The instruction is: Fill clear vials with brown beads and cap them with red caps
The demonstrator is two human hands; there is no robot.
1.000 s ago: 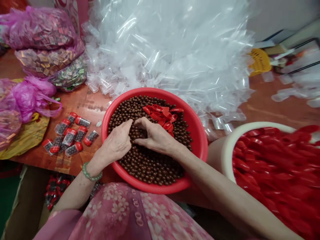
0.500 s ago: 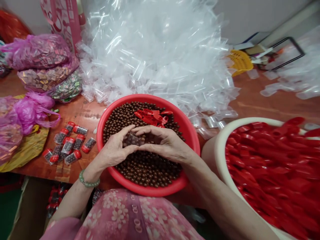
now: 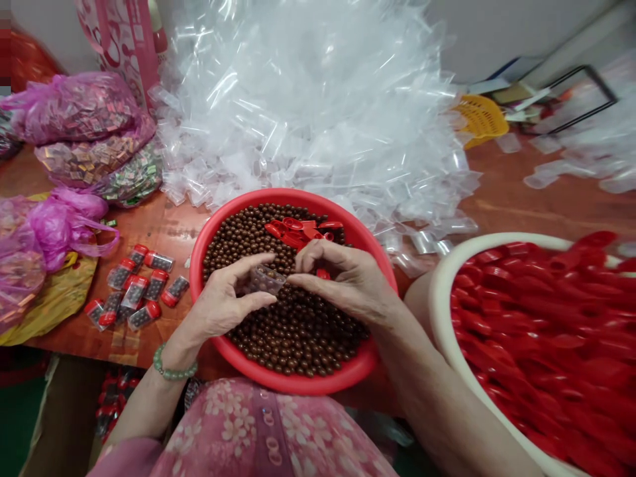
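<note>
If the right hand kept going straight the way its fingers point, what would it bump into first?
Probably the small clear bag of brown balls in the left hand, just past the right hand's fingertips, though depth is hard to judge.

Clear plastic bags (image 3: 308, 112) heaped on the desk (image 3: 517, 212)
Pink sacks of foil sachets (image 3: 74, 109) left; white tub (image 3: 442, 311) of red plastic pieces right; yellow basket (image 3: 481, 119) beyond.

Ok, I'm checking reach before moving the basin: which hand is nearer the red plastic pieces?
The right hand: it is just below and to the right of the red plastic pieces. The left hand is farther away, below and to their left.
</note>
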